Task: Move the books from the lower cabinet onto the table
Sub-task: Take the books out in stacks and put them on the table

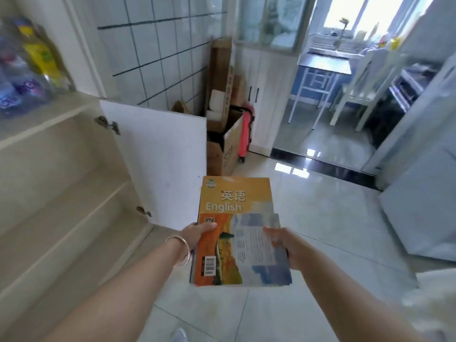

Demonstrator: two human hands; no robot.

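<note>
A: so where are the books (pixel 237 233) at?

B: both hands have the stack, out in the air over the tiled floor (pixel 333 218), just right of the lower cabinet (pixel 64 193) with its open door (pixel 160 164). Left hand (pixel 197 234) pinches the left edge, thumb on top; right hand (pixel 283 243) grips the right edge, fingers curled under. Yellow "English" one pokes out the far side.

A: table?

B: there's one way back in the far room (pixel 323 64).

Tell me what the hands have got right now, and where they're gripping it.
A stack of books, English textbook at the back. The left hand grips its left edge, the right hand its right edge, thumbs on top.
</note>
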